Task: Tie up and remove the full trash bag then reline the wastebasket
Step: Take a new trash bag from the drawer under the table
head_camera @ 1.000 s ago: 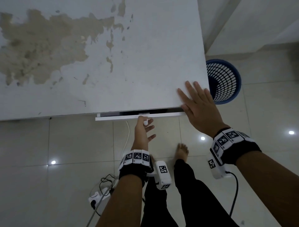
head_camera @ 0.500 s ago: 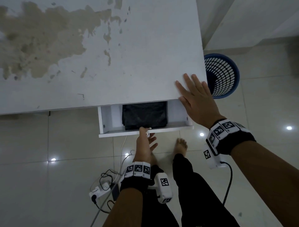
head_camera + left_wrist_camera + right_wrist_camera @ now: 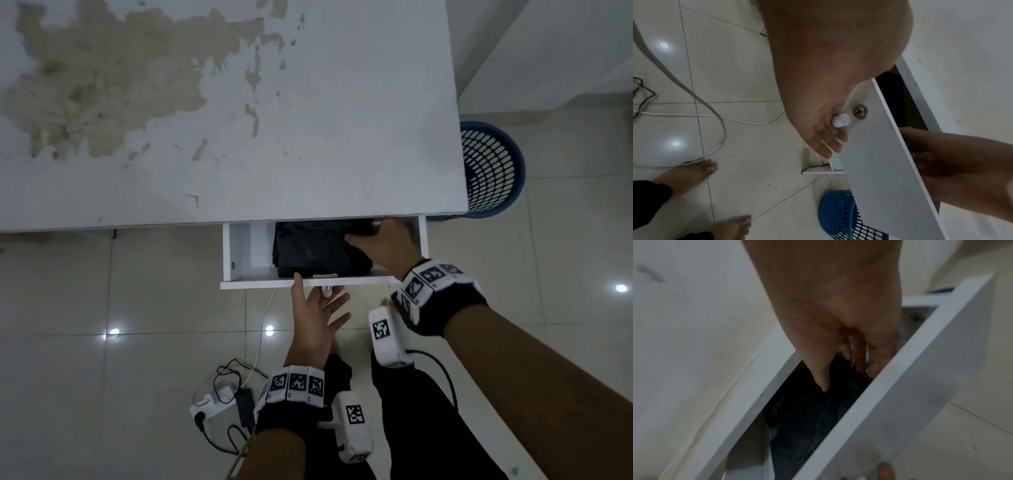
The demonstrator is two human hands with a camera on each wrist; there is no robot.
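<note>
Under the white table a white drawer stands pulled out, and in it lies a stack of folded black trash bags. My right hand reaches in at the stack's right edge. Its thumb lies on top of the bags and its fingers go down past the edge, so the corner sits between them. My left hand is below the drawer front with fingers spread and straight, thumb on the top edge, the white knob against it. The blue mesh wastebasket stands unlined right of the table.
A power strip with black and white cables lies on the tiled floor to the left of my legs. My bare feet stand just below the drawer. A keyhole sits beside the knob. The tabletop has a large worn brown patch.
The left hand pulled the drawer out from nearly closed, uncovering the black bags. The right hand left the table's corner and went into the drawer onto the bags.
</note>
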